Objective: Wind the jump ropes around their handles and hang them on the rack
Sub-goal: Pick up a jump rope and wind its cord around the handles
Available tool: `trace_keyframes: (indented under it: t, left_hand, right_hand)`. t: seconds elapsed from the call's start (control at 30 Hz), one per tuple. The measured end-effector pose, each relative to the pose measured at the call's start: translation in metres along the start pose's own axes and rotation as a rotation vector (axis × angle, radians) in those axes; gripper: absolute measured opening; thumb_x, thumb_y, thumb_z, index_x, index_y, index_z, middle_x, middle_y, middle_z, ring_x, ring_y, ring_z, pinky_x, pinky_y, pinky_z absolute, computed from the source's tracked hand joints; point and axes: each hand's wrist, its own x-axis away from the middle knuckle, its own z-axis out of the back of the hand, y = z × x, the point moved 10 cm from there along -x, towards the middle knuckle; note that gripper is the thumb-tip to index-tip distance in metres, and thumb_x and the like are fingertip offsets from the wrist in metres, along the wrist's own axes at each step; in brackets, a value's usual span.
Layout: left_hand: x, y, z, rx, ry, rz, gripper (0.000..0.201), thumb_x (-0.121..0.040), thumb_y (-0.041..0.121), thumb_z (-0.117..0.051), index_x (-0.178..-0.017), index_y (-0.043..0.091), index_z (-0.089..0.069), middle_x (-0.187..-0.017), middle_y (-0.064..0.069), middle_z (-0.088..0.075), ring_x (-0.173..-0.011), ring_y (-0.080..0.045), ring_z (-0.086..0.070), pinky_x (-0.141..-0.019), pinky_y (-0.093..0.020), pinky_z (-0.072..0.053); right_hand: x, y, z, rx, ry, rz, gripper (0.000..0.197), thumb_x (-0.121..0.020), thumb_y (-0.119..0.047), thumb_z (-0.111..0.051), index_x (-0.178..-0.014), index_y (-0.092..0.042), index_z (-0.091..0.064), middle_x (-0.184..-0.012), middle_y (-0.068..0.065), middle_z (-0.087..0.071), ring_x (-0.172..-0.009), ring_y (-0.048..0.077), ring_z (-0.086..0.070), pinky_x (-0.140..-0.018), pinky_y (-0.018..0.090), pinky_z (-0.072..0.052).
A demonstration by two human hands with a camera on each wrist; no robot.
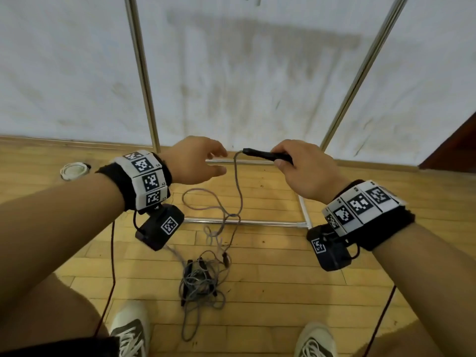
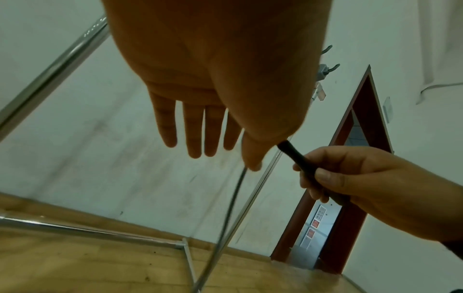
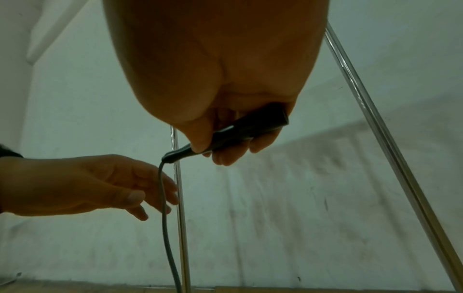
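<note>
My right hand (image 1: 301,171) grips the hard black handle (image 1: 268,155). My left hand (image 1: 195,161) is open beside the thin, floppy rope (image 1: 238,186), which hangs to a tangle (image 1: 203,279) on the floor. I should pinch the rope near the handle.

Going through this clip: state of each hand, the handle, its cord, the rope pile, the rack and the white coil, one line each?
right hand: grips the black handle.
left hand: fingers straight, beside the cord, holding nothing.
black handle: lifted, roughly level.
grey cord: unwound, hanging to the floor.
rope pile: tangled on the floor.
rack: nothing seen hanging on it.
white coil: on the floor, left.
</note>
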Motion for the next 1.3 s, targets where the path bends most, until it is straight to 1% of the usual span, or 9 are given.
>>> trace_keyframes:
  t: [0.13, 0.23, 0.33, 0.43, 0.53, 0.8, 0.97, 1.1, 1.3]
  left_hand:
    - [0.002, 0.008, -0.006, 0.244, 0.021, -0.034, 0.034, -0.093, 0.036, -0.063, -0.124, 0.022, -0.057, -0.12, 0.011, -0.064, -0.111, -0.006, -0.06, -0.096, -0.033, -0.051]
    - [-0.002, 0.017, -0.008, 0.418, 0.017, -0.052, 0.006, -0.098, 0.025, -0.056, -0.102, 0.021, -0.057, -0.098, 0.007, -0.073, -0.096, -0.008, -0.067, -0.087, -0.035, -0.052]
    - [-0.003, 0.017, -0.013, 0.552, -0.026, -0.042, 0.009, -0.101, 0.02, -0.05, -0.095, 0.016, -0.055, -0.083, 0.002, -0.076, -0.084, -0.011, -0.072, -0.085, -0.039, -0.056]
    - [-0.001, 0.013, -0.034, 0.488, -0.16, -0.052, 0.014, -0.101, 0.022, -0.049, -0.092, 0.016, -0.057, -0.081, 0.001, -0.075, -0.082, -0.011, -0.073, -0.087, -0.044, -0.057]
    - [0.0, 0.002, -0.061, 0.372, -0.306, -0.024, 0.017, -0.101, 0.022, -0.048, -0.089, 0.018, -0.059, -0.085, 0.002, -0.074, -0.088, -0.011, -0.071, -0.091, -0.045, -0.054]
    - [-0.007, -0.038, -0.057, 0.283, -0.309, 0.095, 0.026, -0.104, 0.025, -0.042, -0.093, 0.024, -0.065, -0.096, 0.012, -0.072, -0.102, -0.009, -0.063, -0.096, -0.034, -0.046]
    - [-0.015, -0.039, -0.031, 0.314, -0.127, 0.085, 0.023, -0.102, 0.028, -0.047, -0.089, 0.026, -0.065, -0.08, 0.008, -0.074, -0.076, 0.003, -0.068, -0.074, -0.027, -0.052]
    - [-0.017, -0.02, -0.013, 0.271, 0.033, 0.042, 0.021, -0.098, 0.033, -0.055, -0.089, 0.027, -0.073, -0.051, 0.01, -0.058, -0.044, 0.001, -0.053, -0.045, -0.01, -0.036]
    - [-0.016, 0.025, -0.003, 0.206, 0.106, -0.063, 0.026, -0.097, 0.037, -0.057, -0.085, 0.022, -0.074, -0.066, 0.002, -0.067, -0.055, -0.008, -0.058, -0.047, -0.013, -0.039]
  right_hand:
    - [-0.005, -0.012, 0.0, -0.141, 0.006, 0.036, 0.019, -0.1, -0.028, -0.049, -0.117, -0.027, -0.057, -0.096, -0.015, -0.054, -0.089, 0.01, -0.054, -0.074, 0.032, -0.045]
    - [-0.01, -0.018, 0.005, -0.207, 0.062, 0.058, 0.019, -0.1, -0.026, -0.049, -0.117, -0.027, -0.057, -0.097, -0.014, -0.057, -0.087, 0.009, -0.055, -0.073, 0.029, -0.044]
    - [-0.017, -0.015, 0.016, -0.25, 0.156, 0.049, 0.019, -0.101, -0.024, -0.046, -0.116, -0.022, -0.058, -0.085, -0.015, -0.053, -0.072, 0.003, -0.051, -0.06, 0.022, -0.036]
    - [-0.025, 0.001, 0.037, -0.351, 0.271, -0.001, 0.015, -0.102, -0.023, -0.044, -0.11, -0.02, -0.057, -0.076, -0.012, -0.052, -0.065, 0.006, -0.048, -0.058, 0.021, -0.034]
    - [-0.029, 0.025, 0.051, -0.461, 0.337, -0.083, 0.019, -0.101, -0.025, -0.044, -0.113, -0.02, -0.059, -0.081, -0.009, -0.058, -0.071, 0.013, -0.054, -0.065, 0.034, -0.048]
    - [-0.032, 0.091, 0.066, -0.5, 0.445, -0.277, 0.018, -0.097, -0.027, -0.049, -0.107, -0.023, -0.064, -0.088, -0.008, -0.065, -0.082, 0.016, -0.061, -0.08, 0.039, -0.053]
    - [-0.028, 0.117, 0.068, -0.547, 0.49, -0.359, 0.014, -0.096, -0.026, -0.049, -0.099, -0.024, -0.063, -0.084, -0.004, -0.064, -0.074, 0.015, -0.059, -0.07, 0.034, -0.047]
    - [-0.029, 0.093, 0.054, -0.561, 0.412, -0.292, 0.01, -0.09, -0.039, -0.061, -0.097, -0.031, -0.063, -0.086, -0.012, -0.062, -0.069, -0.001, -0.058, -0.063, 0.022, -0.044]
    - [-0.03, 0.015, 0.016, -0.413, 0.179, -0.032, 0.017, -0.086, -0.041, -0.068, -0.095, -0.027, -0.07, -0.086, -0.01, -0.062, -0.07, 0.004, -0.056, -0.062, 0.024, -0.041]
